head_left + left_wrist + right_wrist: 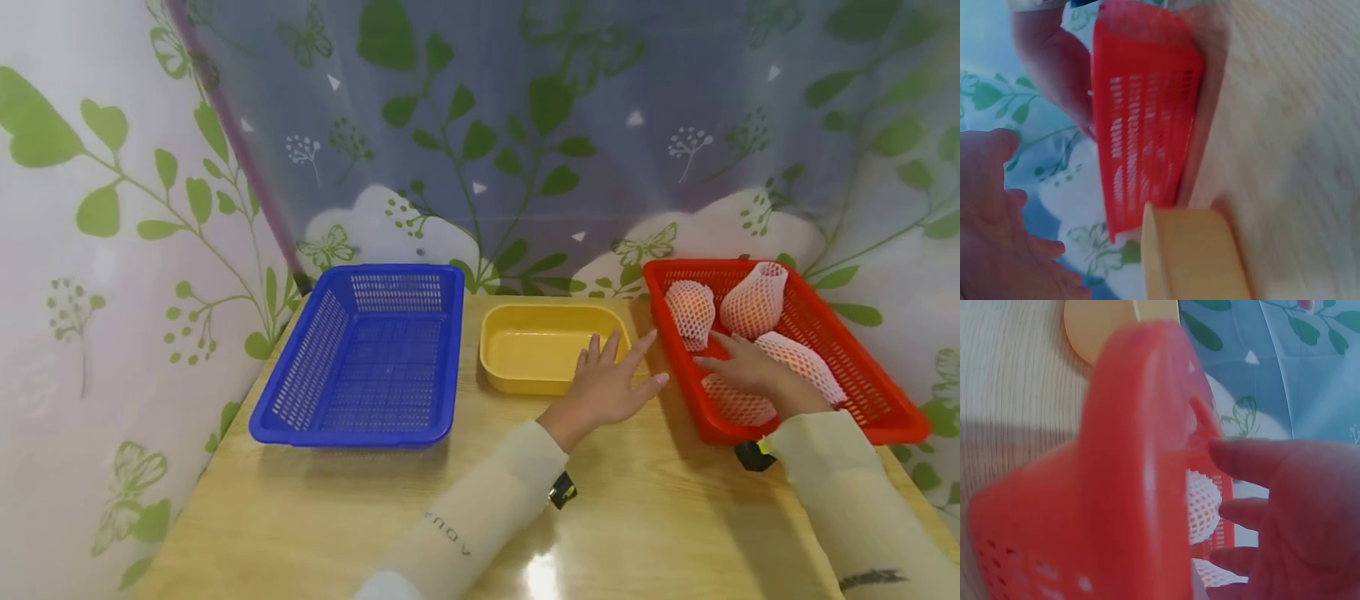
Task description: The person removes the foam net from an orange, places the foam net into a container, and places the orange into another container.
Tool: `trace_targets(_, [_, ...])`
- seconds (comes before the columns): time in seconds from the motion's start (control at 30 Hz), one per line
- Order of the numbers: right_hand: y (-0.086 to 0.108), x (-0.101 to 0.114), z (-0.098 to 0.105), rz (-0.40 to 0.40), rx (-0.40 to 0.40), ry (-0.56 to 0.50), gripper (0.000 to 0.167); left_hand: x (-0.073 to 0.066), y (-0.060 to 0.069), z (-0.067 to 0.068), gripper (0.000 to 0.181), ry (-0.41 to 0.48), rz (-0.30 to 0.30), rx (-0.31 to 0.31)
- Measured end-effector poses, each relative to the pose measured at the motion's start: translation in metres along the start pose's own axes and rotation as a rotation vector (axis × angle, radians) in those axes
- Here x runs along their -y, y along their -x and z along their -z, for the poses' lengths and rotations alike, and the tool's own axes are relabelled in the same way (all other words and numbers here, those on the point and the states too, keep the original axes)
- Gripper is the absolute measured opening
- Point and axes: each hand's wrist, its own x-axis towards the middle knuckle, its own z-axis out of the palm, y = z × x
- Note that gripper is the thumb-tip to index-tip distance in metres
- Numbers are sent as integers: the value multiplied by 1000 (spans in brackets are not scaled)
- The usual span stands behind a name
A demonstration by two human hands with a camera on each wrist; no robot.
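My right hand (742, 367) reaches over the red basket (862, 354) with its fingers spread, among several reddish round things in white foam nets. One netted piece (691, 312) lies just beyond the fingertips, and another (753, 302) sits farther back. A long netted piece (806, 364) is right of the hand, and one more (738, 402) lies partly below it. In the right wrist view, the fingers (1244, 459) are apart and grip nothing. My left hand (603, 387) hovers with fingers spread at the right front of the yellow basin (525, 385), holding nothing.
A blue basket (382, 375) stands at the left of the wooden table (315, 525), with nothing seen inside it. The yellow basin is between the two baskets. A patterned curtain (480, 167) hangs behind the table and along its sides.
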Motion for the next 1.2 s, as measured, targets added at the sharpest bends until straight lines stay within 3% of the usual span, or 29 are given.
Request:
trace_targets(0.2, [11,-7,-2,38,83,17,77,-18,-10,-20,67,-55,-34,6])
trace_targets(0.3, [11,-8,-1,44,123,49,77,-20,-14,-30,68,-88,-52,5])
trace_targets(0.47, [12,-15,-1,24,165,74,79,-24,-17,-46,69,-177,-100,17])
trace_targets(0.63, [11,-24,-5,-34,199,15,83,-27,-15,-58,67,-197,-108,45])
trace_targets(0.87, [11,-26,-6,-65,193,45,88,-33,-17,-61,63,-172,-110,18])
trace_targets(1.03, [8,-27,-6,-109,217,-1,94,-39,-20,-61,65,-168,-81,10])
trace_targets(1.2, [11,-33,-11,-104,211,-23,93,-43,-19,-64,66,-163,-70,15])
